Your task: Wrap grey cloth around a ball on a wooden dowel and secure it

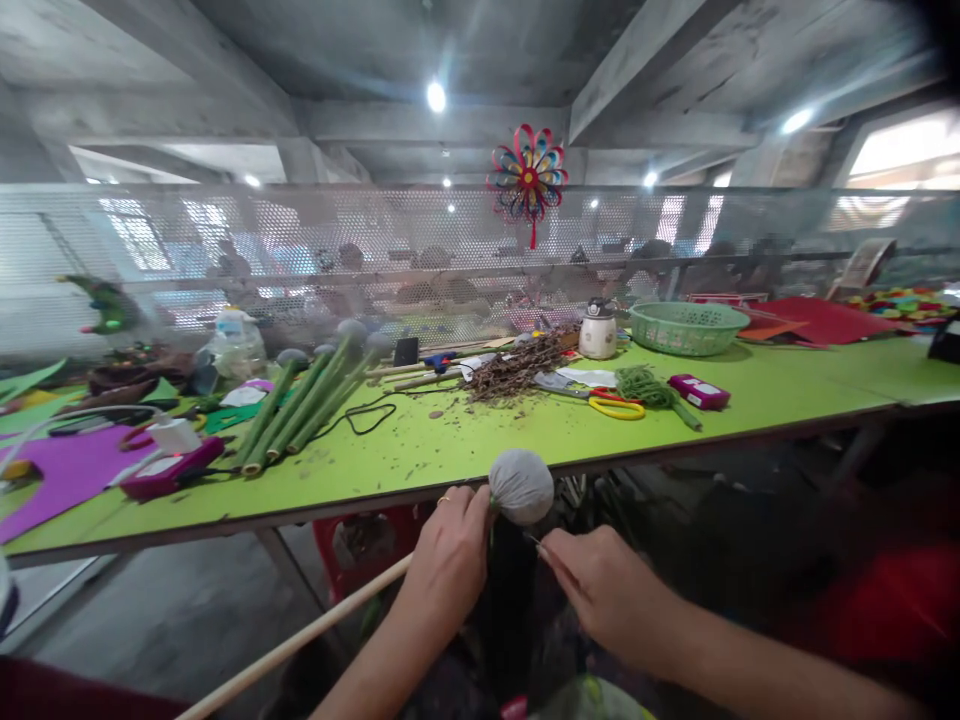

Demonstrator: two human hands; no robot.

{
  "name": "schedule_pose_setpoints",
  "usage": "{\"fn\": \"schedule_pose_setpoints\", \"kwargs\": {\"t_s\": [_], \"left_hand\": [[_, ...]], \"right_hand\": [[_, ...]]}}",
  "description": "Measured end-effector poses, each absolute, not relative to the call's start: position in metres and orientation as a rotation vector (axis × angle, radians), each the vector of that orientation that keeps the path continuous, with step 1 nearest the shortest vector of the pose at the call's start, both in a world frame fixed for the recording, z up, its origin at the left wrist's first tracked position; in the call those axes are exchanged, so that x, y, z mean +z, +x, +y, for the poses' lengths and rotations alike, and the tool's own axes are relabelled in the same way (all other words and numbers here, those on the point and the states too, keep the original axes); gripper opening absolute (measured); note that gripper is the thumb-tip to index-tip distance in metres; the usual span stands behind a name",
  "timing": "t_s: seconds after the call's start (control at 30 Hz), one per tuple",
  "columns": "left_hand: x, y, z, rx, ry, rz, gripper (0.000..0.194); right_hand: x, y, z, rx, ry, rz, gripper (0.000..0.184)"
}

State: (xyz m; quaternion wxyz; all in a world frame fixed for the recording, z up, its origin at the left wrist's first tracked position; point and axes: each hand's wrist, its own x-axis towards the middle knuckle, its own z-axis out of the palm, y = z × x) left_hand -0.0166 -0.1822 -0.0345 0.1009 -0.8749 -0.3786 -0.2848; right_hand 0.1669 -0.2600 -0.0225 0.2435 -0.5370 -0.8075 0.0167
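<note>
My left hand is closed round the neck of a grey cloth-wrapped ball. A pale wooden stick runs from that hand down to the lower left; the grip hides where it meets the ball. Just below and right of the ball, my right hand is closed in a pinch, with a thin bit showing at the fingertips, too small to name. Both hands are in front of the table's near edge. On the table lie several green-wrapped stalks with grey round heads.
The lime-green table holds a heap of dry twigs, scissors with red and yellow handles, green string, a magenta box, a green basket and a white jar. Behind stands a perforated metal screen.
</note>
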Motion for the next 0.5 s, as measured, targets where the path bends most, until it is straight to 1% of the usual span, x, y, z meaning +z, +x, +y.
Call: {"fn": "schedule_pose_setpoints", "kwargs": {"t_s": [0.07,0.13,0.2,0.27,0.3,0.37,0.47,0.5], "left_hand": [[-0.031,-0.017,-0.186,-0.705,-2.591,-1.091,0.041],[-0.023,-0.017,-0.195,-0.586,-2.64,-1.073,0.038],[-0.012,-0.017,-0.207,-0.504,-2.716,-1.047,0.032],[-0.001,-0.02,-0.22,-0.479,-2.817,-1.004,0.031],[0.004,-0.022,-0.227,-0.483,-2.881,-0.979,0.03],[0.012,-0.028,-0.239,-0.519,-3.021,-0.933,0.023],[0.016,-0.037,-0.246,-0.708,-3.196,-0.928,0.022],[0.015,-0.039,-0.245,-0.815,-3.222,-0.949,0.023]], "right_hand": [[0.002,0.171,-0.263,-0.213,-1.378,-2.412,0.015],[0.032,0.174,-0.263,-0.338,-1.25,-2.544,0.016],[0.061,0.179,-0.256,-0.344,-1.136,-2.607,0.017],[0.083,0.185,-0.242,-0.226,-1.127,-2.628,0.017],[0.089,0.189,-0.232,-0.102,-1.098,-2.638,0.017],[0.086,0.196,-0.214,0.31,-1.013,-2.609,0.019],[0.047,0.201,-0.198,1.079,-0.942,-2.342,0.028],[0.028,0.2,-0.199,1.255,-0.933,-2.187,0.034]]}}
